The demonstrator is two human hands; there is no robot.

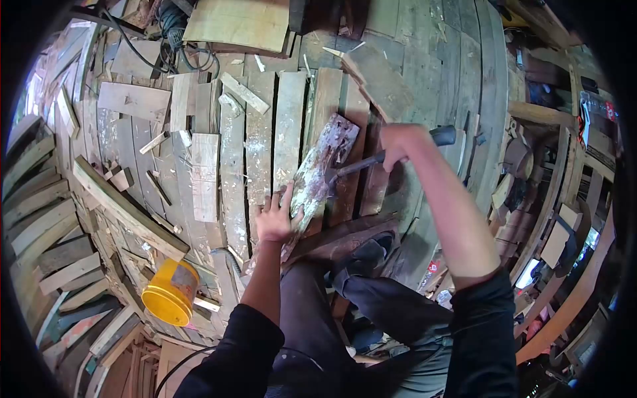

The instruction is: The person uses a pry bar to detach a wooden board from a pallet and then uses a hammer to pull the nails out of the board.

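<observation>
A worn plank with flaking white and reddish patches lies slantwise on the wooden boards in front of me. My left hand rests on its left edge near the lower end, fingers spread. In my right hand is the dark handle of a hammer, gripped near its thick end. The hammer's head is down at the plank's right edge, around the middle of its length; whether it touches the wood I cannot tell.
A yellow bucket is at the lower left, beside a long curved timber. Offcuts and chips litter the planks. A power tool with a cable lies at the upper left. Curved wooden ribs line both sides.
</observation>
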